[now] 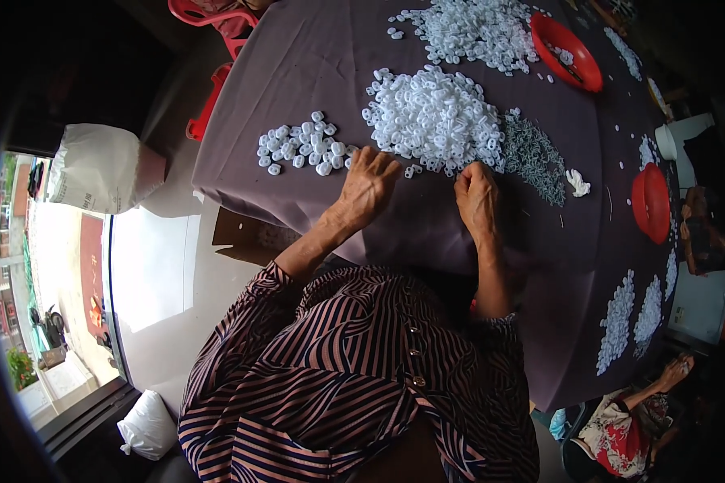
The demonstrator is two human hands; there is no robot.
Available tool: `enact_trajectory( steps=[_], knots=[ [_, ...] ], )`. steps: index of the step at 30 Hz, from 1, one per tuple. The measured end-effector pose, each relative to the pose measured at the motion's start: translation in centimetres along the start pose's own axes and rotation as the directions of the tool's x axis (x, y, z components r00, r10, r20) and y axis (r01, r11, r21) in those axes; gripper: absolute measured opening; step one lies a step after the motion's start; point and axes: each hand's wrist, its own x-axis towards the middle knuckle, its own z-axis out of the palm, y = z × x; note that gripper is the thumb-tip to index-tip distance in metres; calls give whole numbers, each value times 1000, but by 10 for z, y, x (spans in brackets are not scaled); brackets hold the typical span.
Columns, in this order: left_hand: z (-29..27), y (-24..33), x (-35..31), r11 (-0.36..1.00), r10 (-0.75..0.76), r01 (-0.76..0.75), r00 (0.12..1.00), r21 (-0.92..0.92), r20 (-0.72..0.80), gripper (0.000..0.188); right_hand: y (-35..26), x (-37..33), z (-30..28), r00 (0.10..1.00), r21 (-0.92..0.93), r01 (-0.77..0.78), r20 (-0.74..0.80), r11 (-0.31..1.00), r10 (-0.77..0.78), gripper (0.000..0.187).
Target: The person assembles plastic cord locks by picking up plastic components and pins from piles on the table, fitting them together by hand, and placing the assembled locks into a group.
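Note:
My left hand [368, 187] rests on the dark purple tablecloth [314, 56], fingertips at the lower left edge of a big heap of small white plastic rings [435, 117]. My right hand [477, 197] lies curled at the heap's lower right edge, fingers bent onto the pieces; whether it pinches one I cannot tell. To the left of my left hand sits a smaller spread of white pieces [302, 149]. A patch of small dark grey parts [533, 154] lies just right of the heap, beside my right hand.
A second white heap [475, 32] and a red bowl [568, 52] lie at the far side. Another red bowl [651, 201] and white piles [632, 318] sit right. Another person [636, 410] sits lower right. A white sack [97, 169], red stools [213, 16] and a cardboard box [242, 237] stand left.

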Motion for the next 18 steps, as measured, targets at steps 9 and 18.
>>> enact_trajectory(
  steps=[9, 18],
  knots=[
    [26, 17, 31, 995, 90, -97, 972, 24, 217, 20, 35, -8, -13, 981, 350, -138, -82, 926, 177, 8],
    [14, 27, 39, 865, -180, 241, 968, -440, 175, 9, 41, -9, -23, 925, 703, -244, -38, 668, 378, 6]
  ],
)
